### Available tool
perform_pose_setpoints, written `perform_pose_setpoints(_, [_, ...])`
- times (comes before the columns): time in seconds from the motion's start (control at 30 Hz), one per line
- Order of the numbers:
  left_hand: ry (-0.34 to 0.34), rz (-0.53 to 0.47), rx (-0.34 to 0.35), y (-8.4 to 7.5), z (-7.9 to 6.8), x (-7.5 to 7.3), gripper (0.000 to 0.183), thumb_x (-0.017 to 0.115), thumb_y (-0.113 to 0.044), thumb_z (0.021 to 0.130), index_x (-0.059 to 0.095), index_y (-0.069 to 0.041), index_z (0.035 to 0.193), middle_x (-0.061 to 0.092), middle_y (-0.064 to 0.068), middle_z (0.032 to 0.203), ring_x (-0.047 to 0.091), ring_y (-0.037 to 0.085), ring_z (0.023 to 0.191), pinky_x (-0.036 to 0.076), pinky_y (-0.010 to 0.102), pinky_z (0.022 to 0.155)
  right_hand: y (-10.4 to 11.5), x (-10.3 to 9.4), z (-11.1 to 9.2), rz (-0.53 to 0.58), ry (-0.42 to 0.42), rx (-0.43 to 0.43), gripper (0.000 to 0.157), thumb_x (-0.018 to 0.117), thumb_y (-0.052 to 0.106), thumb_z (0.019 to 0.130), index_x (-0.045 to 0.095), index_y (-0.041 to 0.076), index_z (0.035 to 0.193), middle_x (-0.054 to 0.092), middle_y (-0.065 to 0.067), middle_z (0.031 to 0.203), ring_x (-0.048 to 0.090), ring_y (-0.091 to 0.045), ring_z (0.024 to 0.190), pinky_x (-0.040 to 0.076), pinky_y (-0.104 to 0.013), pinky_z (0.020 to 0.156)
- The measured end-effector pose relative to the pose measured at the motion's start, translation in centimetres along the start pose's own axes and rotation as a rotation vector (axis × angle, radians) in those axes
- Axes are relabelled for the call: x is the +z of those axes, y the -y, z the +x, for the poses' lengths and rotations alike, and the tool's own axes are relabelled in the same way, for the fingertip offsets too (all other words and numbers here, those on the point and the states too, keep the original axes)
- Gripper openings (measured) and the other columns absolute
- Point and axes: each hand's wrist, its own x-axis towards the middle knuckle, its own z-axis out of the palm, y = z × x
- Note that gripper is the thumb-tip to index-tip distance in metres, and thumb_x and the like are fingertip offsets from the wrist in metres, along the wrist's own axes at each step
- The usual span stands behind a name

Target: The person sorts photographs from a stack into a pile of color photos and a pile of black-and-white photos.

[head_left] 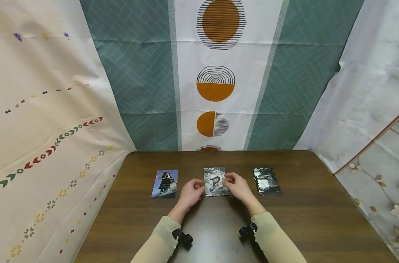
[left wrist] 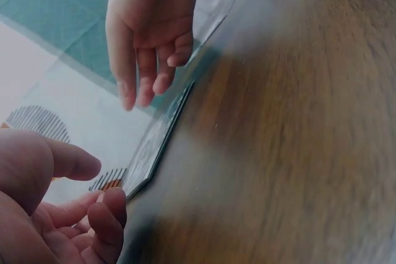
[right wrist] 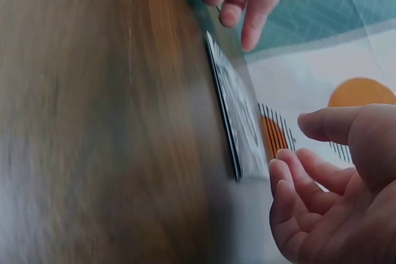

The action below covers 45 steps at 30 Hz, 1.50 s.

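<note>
At the middle of the table lies a grey-and-white picture card [head_left: 214,182]; the wrist views show dark, layered edges under its glossy top. Beside its left edge is my left hand [head_left: 191,193], fingers loosely bent and thumb apart from them. My right hand [head_left: 236,185] is at the card's right side, its fingertips overlapping that edge in the head view. In the right wrist view, a gap shows between the right thumb [right wrist: 328,125] and fingers, with nothing pinched there. The left fingertips [left wrist: 114,205] come close to the near corner of the card.
A blue-toned picture card [head_left: 165,183] with a dark-clothed figure lies to the left. To the right is a dark, glossy picture card [head_left: 267,181] with reflections. Patterned cloths hang behind and beside the brown wooden table [head_left: 216,233].
</note>
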Motion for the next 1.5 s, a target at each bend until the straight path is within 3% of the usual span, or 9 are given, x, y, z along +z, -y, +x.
perform_pose_setpoints(0.2, [0.024, -0.008, -0.036, 0.0, -0.1, 0.6, 0.031, 0.073, -0.01, 0.098, 0.067, 0.005, 0.125, 0.062, 0.005, 0.082, 0.058, 0.015, 0.052, 0.046, 0.027, 0.045, -1.0, -0.9, -0.2, -0.06, 0.005, 0.042, 0.034, 0.076, 0.018, 0.098, 0.071, -0.001, 0.127, 0.073, -0.009, 0.107, 0.068, -0.028, 0.101, 0.055, -0.047, 0.086])
perform_pose_setpoints(0.57, [0.067, -0.099, -0.082, -0.4, -0.1, 1.0, 0.043, 0.068, -0.001, 0.091, 0.059, 0.012, 0.13, 0.063, 0.008, 0.079, 0.056, 0.01, 0.042, 0.052, 0.027, 0.045, -1.7, -1.2, -0.1, -0.084, 0.055, 0.11, 0.034, 0.081, 0.021, 0.095, 0.073, 0.001, 0.121, 0.072, -0.007, 0.104, 0.066, -0.022, 0.093, 0.054, -0.039, 0.078])
perform_pose_setpoints(1.0, [0.076, -0.126, -0.096, -0.5, 0.0, 1.2, 0.042, 0.069, -0.001, 0.092, 0.059, 0.012, 0.131, 0.063, 0.01, 0.082, 0.057, 0.012, 0.044, 0.053, 0.027, 0.045, -1.7, -1.0, 0.1, -0.165, 0.04, 0.105, 0.03, 0.082, 0.025, 0.092, 0.075, 0.003, 0.112, 0.067, -0.003, 0.094, 0.06, -0.019, 0.087, 0.049, -0.037, 0.078])
perform_pose_setpoints(1.5, [0.062, -0.136, -0.13, -0.3, 0.0, 1.3, 0.048, 0.071, -0.003, 0.095, 0.056, 0.011, 0.137, 0.064, 0.011, 0.089, 0.058, 0.012, 0.046, 0.054, 0.027, 0.047, -1.8, -0.8, -0.1, -0.144, 0.045, 0.115, 0.03, 0.081, 0.027, 0.094, 0.076, 0.004, 0.112, 0.07, -0.004, 0.096, 0.062, -0.02, 0.089, 0.05, -0.038, 0.08])
